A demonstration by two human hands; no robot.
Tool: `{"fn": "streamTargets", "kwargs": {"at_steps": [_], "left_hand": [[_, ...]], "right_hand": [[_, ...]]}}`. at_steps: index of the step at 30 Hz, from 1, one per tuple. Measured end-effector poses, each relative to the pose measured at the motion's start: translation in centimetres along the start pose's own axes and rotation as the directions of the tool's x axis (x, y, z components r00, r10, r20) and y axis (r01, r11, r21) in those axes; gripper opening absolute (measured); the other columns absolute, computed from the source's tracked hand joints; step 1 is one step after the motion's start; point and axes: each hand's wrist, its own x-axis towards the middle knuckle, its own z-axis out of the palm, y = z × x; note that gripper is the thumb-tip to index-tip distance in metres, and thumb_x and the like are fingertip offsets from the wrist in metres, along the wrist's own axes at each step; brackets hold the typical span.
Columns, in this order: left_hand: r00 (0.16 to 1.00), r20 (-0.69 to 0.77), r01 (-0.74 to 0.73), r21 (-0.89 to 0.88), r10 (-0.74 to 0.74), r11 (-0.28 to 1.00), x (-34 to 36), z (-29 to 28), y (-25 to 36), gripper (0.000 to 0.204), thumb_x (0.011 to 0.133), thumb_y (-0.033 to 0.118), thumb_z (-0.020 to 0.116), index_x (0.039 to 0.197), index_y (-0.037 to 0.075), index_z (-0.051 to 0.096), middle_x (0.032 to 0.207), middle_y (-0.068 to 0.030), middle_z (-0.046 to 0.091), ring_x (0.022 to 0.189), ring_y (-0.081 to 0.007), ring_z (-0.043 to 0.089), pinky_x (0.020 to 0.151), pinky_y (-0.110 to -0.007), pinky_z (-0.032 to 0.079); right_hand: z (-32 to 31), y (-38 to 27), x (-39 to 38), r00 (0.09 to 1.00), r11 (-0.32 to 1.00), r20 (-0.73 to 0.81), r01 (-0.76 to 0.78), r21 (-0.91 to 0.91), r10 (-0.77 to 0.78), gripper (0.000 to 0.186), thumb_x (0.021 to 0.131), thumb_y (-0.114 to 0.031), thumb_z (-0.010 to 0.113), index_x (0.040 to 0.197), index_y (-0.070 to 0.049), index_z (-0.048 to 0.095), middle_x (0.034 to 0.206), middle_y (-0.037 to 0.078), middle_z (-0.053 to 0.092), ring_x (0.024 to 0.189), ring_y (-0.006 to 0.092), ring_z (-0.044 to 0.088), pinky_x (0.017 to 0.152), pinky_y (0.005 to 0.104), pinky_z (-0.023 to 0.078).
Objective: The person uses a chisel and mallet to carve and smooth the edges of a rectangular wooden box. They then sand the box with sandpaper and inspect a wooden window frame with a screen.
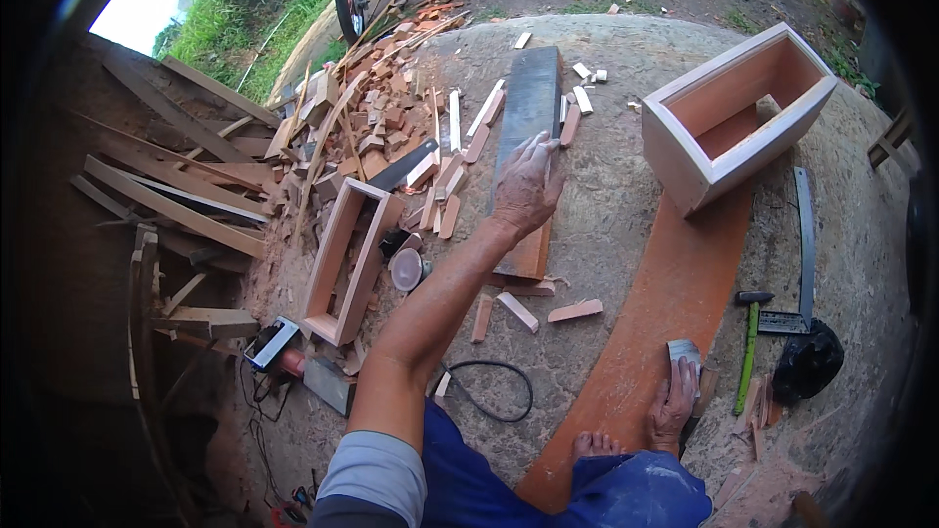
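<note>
My left hand [528,186] reaches out over a long board [533,88] with a dark grey top and orange-brown wood sides. Its fingers are stretched forward and lie on the board's top; whether a small piece is under them is hidden. Low on the right, my right hand [673,409] has its fingers over a whitish curled sheet [685,350], beside my bare foot [595,444]. Several small wood pieces with rounded ends lie around the board, among them one pale strip [518,312] and one reddish piece [570,124].
An open wooden box [724,176] stands at the right on a wide orange-brown plank [675,274]. A green-handled hammer [749,352], a metal square [805,254] and a black bag [810,362] lie nearby. Left are a wooden frame [323,259], a power tool [293,362] and offcuts [391,108].
</note>
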Motion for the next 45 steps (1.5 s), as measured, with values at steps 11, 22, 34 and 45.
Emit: {"fn": "streamTargets", "kwargs": {"at_steps": [11, 22, 34, 45], "left_hand": [[0.516, -0.123, 0.831, 0.313, -0.848, 0.461, -29.3, -15.0, -26.8, 0.064, 0.081, 0.024, 0.079, 0.136, 0.003, 0.053, 0.138, -0.0231, 0.061, 0.133, -0.0397, 0.056, 0.109, -0.049, 0.048], [0.555, -0.063, 0.812, 0.256, -0.829, 0.524, -32.9, -14.2, -32.5, 0.040, 0.084, 0.038, 0.079, 0.112, 0.012, 0.067, 0.104, -0.0194, 0.076, 0.103, -0.0424, 0.071, 0.088, -0.053, 0.055], [0.887, 0.053, 0.397, -0.591, -0.458, 0.702, -23.5, -23.8, -16.9, 0.021, 0.089, 0.010, 0.076, 0.106, 0.000, 0.069, 0.093, -0.0065, 0.076, 0.086, -0.0131, 0.070, 0.077, -0.032, 0.056], [0.808, 0.526, -0.365, 0.092, 0.266, 0.926, -15.2, -12.8, 2.5, 0.025, 0.088, 0.030, 0.076, 0.106, 0.016, 0.066, 0.090, -0.0059, 0.072, 0.090, -0.0280, 0.073, 0.076, -0.044, 0.054]], "right_hand": [[0.7, 1.0, -0.2, 0.999, 0.974, 0.006, 0.052, -0.219, -0.052, 0.043, 0.104, -0.017, 0.051, 0.143, -0.002, 0.058, 0.151, 0.021, 0.054, 0.144, 0.0434, 0.044, 0.122, 0.0524, 0.030], [0.5, -0.7, -0.1, 1.000, 0.956, -0.017, -0.030, -0.291, 0.026, 0.043, 0.104, -0.018, 0.051, 0.144, -0.004, 0.058, 0.152, 0.019, 0.053, 0.145, 0.0426, 0.044, 0.122, 0.0518, 0.030], [0.8, -0.1, -0.2, 0.999, 0.984, -0.034, -0.045, -0.171, 0.040, 0.044, 0.106, -0.025, 0.053, 0.144, -0.004, 0.057, 0.150, 0.019, 0.055, 0.145, 0.0385, 0.045, 0.121, 0.0506, 0.032], [-6.3, -0.2, 1.1, 0.897, 0.696, -0.147, -0.211, 0.686, 0.416, 0.049, 0.112, -0.034, 0.048, 0.145, 0.002, 0.054, 0.139, 0.013, 0.062, 0.127, 0.0188, 0.055, 0.109, 0.0345, 0.044]]}}
